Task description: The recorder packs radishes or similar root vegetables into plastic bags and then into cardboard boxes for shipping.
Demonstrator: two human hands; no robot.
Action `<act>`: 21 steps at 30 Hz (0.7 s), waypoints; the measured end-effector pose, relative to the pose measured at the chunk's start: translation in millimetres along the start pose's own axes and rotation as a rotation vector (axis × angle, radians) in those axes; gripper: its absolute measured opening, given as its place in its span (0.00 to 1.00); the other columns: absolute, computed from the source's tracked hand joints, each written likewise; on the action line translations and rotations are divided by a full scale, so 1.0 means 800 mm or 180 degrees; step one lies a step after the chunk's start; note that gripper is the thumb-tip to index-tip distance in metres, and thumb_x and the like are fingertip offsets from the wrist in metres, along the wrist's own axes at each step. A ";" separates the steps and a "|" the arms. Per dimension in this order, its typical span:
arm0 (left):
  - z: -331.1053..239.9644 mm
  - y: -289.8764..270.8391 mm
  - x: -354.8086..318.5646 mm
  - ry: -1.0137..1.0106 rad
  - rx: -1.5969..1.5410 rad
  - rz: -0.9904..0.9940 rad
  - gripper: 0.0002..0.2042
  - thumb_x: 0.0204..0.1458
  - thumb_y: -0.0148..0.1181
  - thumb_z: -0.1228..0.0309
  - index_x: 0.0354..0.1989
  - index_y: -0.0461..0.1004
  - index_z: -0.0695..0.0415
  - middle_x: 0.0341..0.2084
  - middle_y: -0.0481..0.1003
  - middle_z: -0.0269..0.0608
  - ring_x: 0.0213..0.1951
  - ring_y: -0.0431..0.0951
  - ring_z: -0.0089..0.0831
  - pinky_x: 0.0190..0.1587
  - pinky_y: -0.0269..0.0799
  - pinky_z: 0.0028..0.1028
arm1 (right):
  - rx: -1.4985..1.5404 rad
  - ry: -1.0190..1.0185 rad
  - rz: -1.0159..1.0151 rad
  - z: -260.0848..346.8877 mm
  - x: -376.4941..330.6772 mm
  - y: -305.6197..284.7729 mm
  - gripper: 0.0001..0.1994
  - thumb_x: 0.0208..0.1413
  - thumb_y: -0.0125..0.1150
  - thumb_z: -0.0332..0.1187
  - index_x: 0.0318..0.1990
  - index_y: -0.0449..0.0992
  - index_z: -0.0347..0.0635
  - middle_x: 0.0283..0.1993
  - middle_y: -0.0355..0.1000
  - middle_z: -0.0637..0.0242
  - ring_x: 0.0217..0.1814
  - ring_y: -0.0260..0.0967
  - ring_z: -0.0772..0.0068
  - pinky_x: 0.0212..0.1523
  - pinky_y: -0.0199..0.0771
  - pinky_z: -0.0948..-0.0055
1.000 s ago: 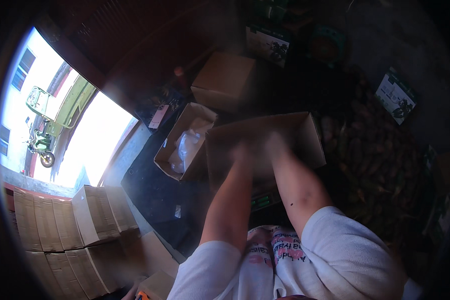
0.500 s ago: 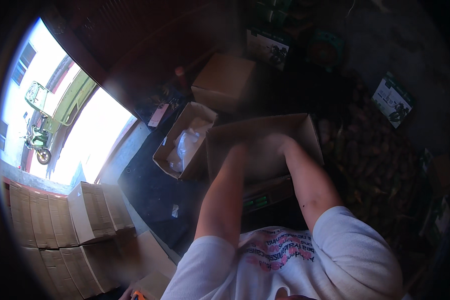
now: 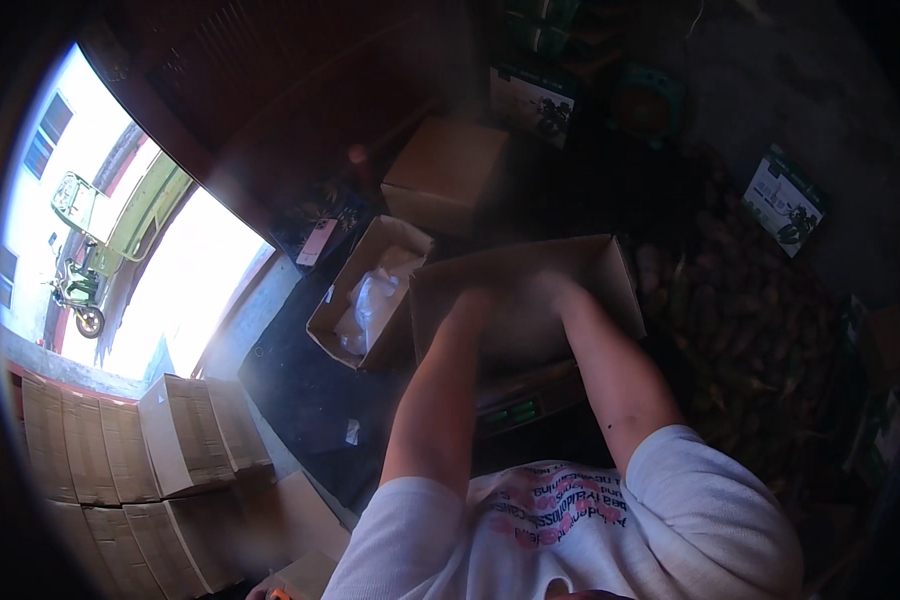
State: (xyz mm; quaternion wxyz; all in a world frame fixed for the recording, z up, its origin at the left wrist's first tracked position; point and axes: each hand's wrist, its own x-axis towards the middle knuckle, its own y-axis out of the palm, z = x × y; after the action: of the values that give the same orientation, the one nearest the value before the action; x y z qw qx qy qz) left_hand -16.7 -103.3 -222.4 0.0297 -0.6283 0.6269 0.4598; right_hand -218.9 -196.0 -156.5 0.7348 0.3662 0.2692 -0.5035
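Observation:
An open cardboard box (image 3: 530, 258) stands in front of me. Both my arms reach down into it. My left hand (image 3: 473, 302) is at the left part of the box and my right hand (image 3: 557, 290) is at its middle. Dim light and haze blur both hands, so neither the fingers nor anything in them can be made out. On the near side of the box is a device with a green lit display (image 3: 515, 412), perhaps a scale. A smaller open carton (image 3: 322, 328), with a clear plastic bag (image 3: 372, 305) in it, sits just left of the box.
A closed brown carton (image 3: 445, 165) lies beyond the two open ones. Many root-like pieces (image 3: 750, 310) are heaped at the right, below a printed box (image 3: 785, 205). Stacked cartons (image 3: 120, 450) fill the lower left. A bright doorway shows a green three-wheeled cart (image 3: 120, 225).
The view has shifted slightly, so the surroundings sit a little lower. Both hands are still inside the box, with hardly any movement.

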 end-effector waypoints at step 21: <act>-0.034 0.133 -0.104 -0.0437 -0.2122 -0.0488 0.10 0.65 0.45 0.65 0.36 0.74 0.52 0.20 0.72 0.24 0.14 0.63 0.15 0.17 0.55 0.23 | 0.0885 -0.0135 -0.0004 0.011 -0.024 -0.036 0.10 0.51 0.54 0.32 0.39 0.79 0.42 0.36 0.78 0.56 0.34 0.78 0.55 0.35 0.80 0.57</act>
State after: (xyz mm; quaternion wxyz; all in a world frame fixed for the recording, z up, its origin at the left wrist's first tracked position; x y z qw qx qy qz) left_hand -70.9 -79.1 -98.0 -0.1006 -0.6163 0.3897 0.6769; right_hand -252.0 -199.6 -144.3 0.6822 0.4536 0.1814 -0.5440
